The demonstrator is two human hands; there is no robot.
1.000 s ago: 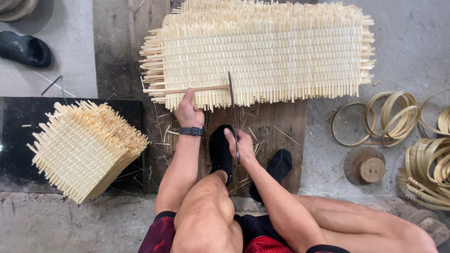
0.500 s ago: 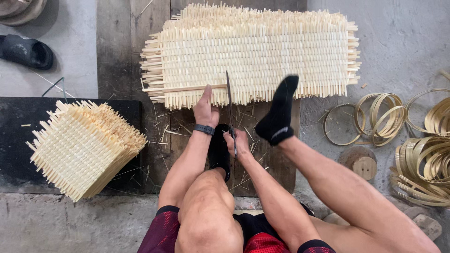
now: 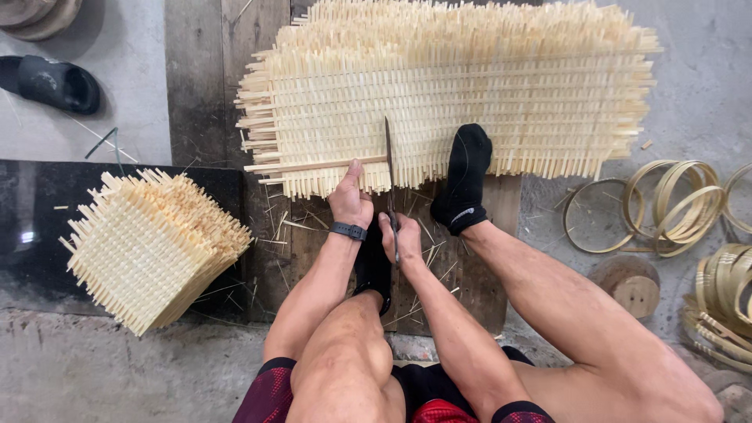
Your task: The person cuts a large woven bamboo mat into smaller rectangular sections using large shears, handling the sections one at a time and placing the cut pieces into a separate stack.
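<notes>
A large stack of woven bamboo mats (image 3: 470, 94) lies on a wooden board (image 3: 470, 274) in front of me. My left hand (image 3: 350, 200), with a black wristband, presses its thumb on a loose bamboo strip (image 3: 313, 166) at the stack's near edge. My right hand (image 3: 395, 235) grips the handle of a long knife (image 3: 388, 164), whose blade stands upright against the mat edge. My right foot in a black sock (image 3: 466, 180) rests on the stack's near edge. My left foot in a black sock (image 3: 372, 266) sits between my forearms.
A smaller pile of cut woven squares (image 3: 149, 247) lies at left on a black slab (image 3: 31, 235). Bamboo hoops (image 3: 674, 204) and a round wooden block (image 3: 630, 283) lie at right. A black sandal (image 3: 55, 82) sits top left. Bamboo slivers litter the board.
My right foot swung up from beside my left foot and now rests on the mat stack's near edge. Both hands and the knife stay at the edge.
</notes>
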